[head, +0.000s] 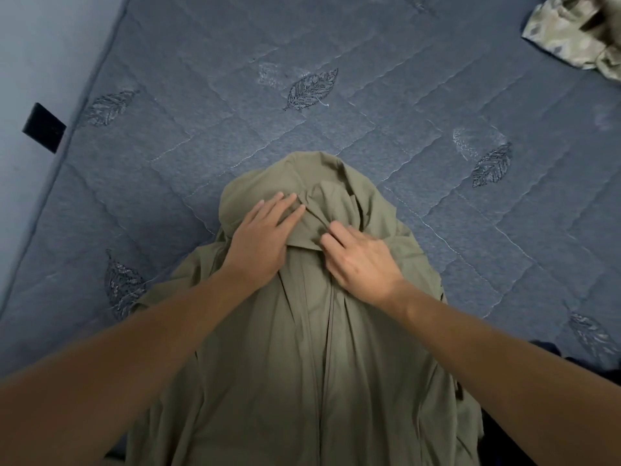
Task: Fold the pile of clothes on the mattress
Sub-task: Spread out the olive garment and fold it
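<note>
blue quilted mattress (369,95) beside pale wall (40,55).

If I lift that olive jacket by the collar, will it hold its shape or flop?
Probably flop: the olive jacket lies in soft folds and bunches under the left hand and right hand. It looks thin, so likely light. The fabric seems smooth and may slide on the quilted mattress when pushed.
</note>
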`<state>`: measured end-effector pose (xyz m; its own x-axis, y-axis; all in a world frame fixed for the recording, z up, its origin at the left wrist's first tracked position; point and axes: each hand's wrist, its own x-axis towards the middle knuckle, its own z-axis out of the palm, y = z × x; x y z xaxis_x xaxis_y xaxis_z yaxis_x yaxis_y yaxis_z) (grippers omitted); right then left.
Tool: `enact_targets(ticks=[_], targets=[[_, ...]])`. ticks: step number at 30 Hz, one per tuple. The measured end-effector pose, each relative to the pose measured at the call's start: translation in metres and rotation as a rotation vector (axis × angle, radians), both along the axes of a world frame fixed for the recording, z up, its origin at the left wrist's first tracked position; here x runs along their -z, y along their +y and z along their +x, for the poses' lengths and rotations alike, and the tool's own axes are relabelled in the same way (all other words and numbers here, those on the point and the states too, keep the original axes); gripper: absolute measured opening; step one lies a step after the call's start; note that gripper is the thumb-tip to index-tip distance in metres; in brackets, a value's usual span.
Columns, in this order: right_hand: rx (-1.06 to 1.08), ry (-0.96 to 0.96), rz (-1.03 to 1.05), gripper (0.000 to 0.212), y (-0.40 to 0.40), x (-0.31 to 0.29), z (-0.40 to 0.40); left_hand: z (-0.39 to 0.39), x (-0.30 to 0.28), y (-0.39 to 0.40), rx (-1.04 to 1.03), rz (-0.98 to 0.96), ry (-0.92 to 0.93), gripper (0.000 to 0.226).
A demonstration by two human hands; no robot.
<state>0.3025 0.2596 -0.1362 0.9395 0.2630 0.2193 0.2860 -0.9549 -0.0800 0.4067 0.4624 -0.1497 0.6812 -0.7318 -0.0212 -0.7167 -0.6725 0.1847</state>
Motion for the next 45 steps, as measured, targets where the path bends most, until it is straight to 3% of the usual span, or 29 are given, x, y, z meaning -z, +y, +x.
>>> enact_targets(ticks=[5,7,11,14,17,19,21,23,25,28,31,33,36,37,39,41,43,45], targets=[[0.15,0.096,-0.142,0.042,-0.023,0.002,-0.015,-0.028,-0.005,0.036,0.101,-0.054,0.03,0.075],[0.069,0.142,-0.164,0.044,-0.019,0.007,-0.032,-0.046,-0.002,0.048,0.156,-0.002,0.079,0.074],[-0.056,0.369,-0.13,0.069,-0.016,-0.001,-0.055,-0.062,-0.005,0.056,0.187,0.007,0.174,0.069],[0.07,0.242,0.139,0.054,-0.026,-0.025,-0.036,-0.039,-0.021,0.043,0.048,-0.199,0.078,0.055],[0.412,0.096,0.442,0.035,-0.038,-0.031,0.011,0.006,-0.03,0.022,-0.355,-0.32,0.045,0.045],[0.549,0.23,0.584,0.04,-0.051,-0.023,0.044,0.041,-0.025,0.013,-0.611,-0.36,0.206,0.047],[0.578,0.487,0.683,0.04,-0.062,-0.015,0.069,0.069,-0.019,0.008,-0.774,-0.431,0.493,0.047],[0.57,0.601,0.741,0.024,-0.069,-0.008,0.081,0.083,-0.016,0.008,-0.758,-0.455,0.644,0.031],[0.609,0.531,0.817,0.018,-0.075,-0.002,0.085,0.087,-0.014,0.01,-0.684,-0.478,0.672,0.019],[0.705,0.39,0.896,0.038,-0.091,0.003,0.083,0.092,-0.014,0.015,-0.685,-0.656,0.603,0.017],[0.73,0.363,0.939,0.046,-0.104,0.001,0.086,0.101,-0.014,0.017,-0.688,-0.66,0.466,0.023],[0.765,0.38,0.888,0.056,-0.108,-0.005,0.092,0.106,-0.016,0.016,-0.714,-0.62,0.414,0.041],[0.933,0.297,0.531,0.052,-0.11,-0.012,0.096,0.108,-0.017,0.013,-0.811,-0.484,0.331,0.05],[0.917,0.221,0.478,0.046,-0.108,-0.013,0.096,0.106,-0.016,0.012,-0.828,-0.495,0.357,0.045],[0.702,0.148,0.598,0.044,-0.095,-0.019,0.091,0.098,-0.016,0.009,-0.772,-0.607,0.499,0.036],[0.497,0.304,0.549,0.054,-0.085,-0.014,0.089,0.091,-0.018,0.008,-0.64,-0.57,0.557,0.044],[0.457,0.394,0.385,0.032,-0.082,-0.005,0.089,0.093,-0.015,0.007,-0.586,-0.48,0.49,0.029],[0.628,0.324,0.527,0.006,-0.081,-0.002,0.094,0.101,-0.014,0.005,-0.583,-0.486,0.468,0.014]])
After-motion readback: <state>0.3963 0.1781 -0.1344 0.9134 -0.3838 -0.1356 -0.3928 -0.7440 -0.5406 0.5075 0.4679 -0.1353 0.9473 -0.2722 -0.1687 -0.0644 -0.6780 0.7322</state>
